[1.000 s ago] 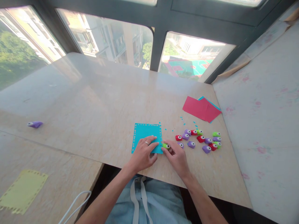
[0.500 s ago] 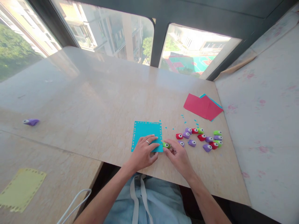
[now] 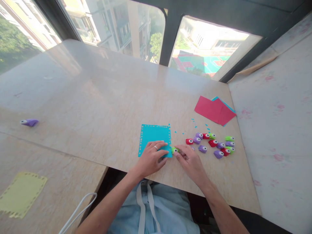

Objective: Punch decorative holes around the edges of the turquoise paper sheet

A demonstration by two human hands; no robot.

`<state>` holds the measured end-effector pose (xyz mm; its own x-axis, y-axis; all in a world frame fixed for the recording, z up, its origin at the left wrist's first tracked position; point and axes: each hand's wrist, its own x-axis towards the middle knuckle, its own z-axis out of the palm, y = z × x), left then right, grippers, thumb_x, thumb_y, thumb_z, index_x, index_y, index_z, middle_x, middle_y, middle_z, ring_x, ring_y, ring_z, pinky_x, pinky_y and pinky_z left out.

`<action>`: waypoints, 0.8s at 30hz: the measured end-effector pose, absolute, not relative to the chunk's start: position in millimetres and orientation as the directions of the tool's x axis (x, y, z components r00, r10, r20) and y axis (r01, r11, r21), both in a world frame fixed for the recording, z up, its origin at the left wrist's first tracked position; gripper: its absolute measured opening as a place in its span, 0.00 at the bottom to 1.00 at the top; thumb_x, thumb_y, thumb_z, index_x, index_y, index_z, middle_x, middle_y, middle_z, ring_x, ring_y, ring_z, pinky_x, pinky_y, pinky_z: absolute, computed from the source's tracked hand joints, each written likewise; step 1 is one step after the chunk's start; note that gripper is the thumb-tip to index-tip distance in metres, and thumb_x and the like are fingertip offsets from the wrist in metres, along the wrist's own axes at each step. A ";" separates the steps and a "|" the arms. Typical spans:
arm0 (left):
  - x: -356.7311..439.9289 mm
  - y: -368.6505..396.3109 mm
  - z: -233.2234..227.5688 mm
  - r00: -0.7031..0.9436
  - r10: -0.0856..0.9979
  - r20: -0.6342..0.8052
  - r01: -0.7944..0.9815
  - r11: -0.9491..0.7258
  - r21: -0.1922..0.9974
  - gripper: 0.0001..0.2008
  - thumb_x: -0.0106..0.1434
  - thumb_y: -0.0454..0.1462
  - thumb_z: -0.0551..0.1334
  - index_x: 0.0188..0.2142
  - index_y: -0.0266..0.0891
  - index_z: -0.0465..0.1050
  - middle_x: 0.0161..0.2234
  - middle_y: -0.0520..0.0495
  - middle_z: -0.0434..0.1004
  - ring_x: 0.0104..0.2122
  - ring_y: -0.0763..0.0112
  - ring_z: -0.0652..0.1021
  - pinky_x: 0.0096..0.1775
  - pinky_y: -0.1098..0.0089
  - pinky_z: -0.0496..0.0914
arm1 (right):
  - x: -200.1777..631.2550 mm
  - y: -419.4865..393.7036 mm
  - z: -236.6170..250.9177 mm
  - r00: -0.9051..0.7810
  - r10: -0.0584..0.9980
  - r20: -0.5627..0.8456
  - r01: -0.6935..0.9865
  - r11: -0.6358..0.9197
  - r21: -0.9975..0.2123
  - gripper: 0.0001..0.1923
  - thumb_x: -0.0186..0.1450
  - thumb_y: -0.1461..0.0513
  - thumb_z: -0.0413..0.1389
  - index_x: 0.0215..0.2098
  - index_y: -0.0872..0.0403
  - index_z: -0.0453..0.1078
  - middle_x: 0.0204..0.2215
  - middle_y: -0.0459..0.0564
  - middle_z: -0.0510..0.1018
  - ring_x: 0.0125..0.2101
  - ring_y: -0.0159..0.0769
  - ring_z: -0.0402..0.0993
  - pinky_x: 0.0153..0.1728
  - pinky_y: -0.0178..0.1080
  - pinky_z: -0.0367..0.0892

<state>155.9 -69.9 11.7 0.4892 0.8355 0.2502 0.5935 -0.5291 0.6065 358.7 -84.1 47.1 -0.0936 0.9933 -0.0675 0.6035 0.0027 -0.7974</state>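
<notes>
A blue square of paper point(image 3: 152, 135) lies on the table, small punched holes running along its left, top and right edges. My left hand point(image 3: 153, 156) rests on its lower right part, fingers spread and pressing it down. At the paper's right edge sits a green craft punch point(image 3: 175, 150). My right hand point(image 3: 188, 159) grips this punch between thumb and fingers, the thumb close to its white button. Part of the punch is hidden by the fingers. A purple punch point(image 3: 193, 148) shows partly behind my right hand.
Several red, purple and green punches point(image 3: 213, 143) stand right of my hands. Beyond them lie red sheets point(image 3: 209, 109) over blue ones, and blue paper bits point(image 3: 195, 126). At far left are a purple punch point(image 3: 29, 122), yellow punched paper point(image 3: 23, 195) and a white cable point(image 3: 79, 208).
My right thumb has moved up from beside the paper's edge onto the green punch near its button. My left hand stays on the paper. The camera view has shifted slightly.
</notes>
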 end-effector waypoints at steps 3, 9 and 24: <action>154.8 -68.7 10.4 0.461 0.853 0.246 0.571 -0.497 0.653 0.07 0.64 0.39 0.62 0.40 0.46 0.78 0.53 0.47 0.75 0.55 0.64 0.73 0.53 0.59 0.67 | 360.1 -82.4 46.9 -0.086 0.992 -0.095 0.601 -0.024 -0.799 0.14 0.67 0.54 0.55 0.44 0.52 0.76 0.40 0.54 0.76 0.33 0.35 0.72 0.31 0.36 0.72; 154.2 -68.0 12.3 0.479 0.851 0.215 0.561 -0.485 0.671 0.04 0.63 0.39 0.63 0.35 0.47 0.78 0.51 0.51 0.77 0.56 0.63 0.72 0.54 0.58 0.66 | 362.3 -81.2 45.3 -0.088 0.987 -0.131 0.582 -0.056 -0.811 0.15 0.67 0.53 0.55 0.44 0.54 0.75 0.38 0.54 0.74 0.30 0.34 0.72 0.30 0.37 0.71; 155.8 -71.2 14.3 0.501 0.775 0.384 0.565 -0.630 0.533 0.10 0.67 0.36 0.58 0.32 0.45 0.78 0.48 0.50 0.78 0.53 0.66 0.74 0.51 0.61 0.66 | 366.6 -77.5 47.6 -0.104 0.985 -0.138 0.589 -0.051 -0.806 0.16 0.65 0.52 0.57 0.42 0.54 0.77 0.35 0.52 0.75 0.29 0.33 0.69 0.29 0.35 0.69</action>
<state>155.8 -71.2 14.3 0.5014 0.7753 0.3841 0.5650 -0.6296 0.5332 366.6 -77.5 47.6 -0.1036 0.9850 -0.1382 0.5894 -0.0511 -0.8062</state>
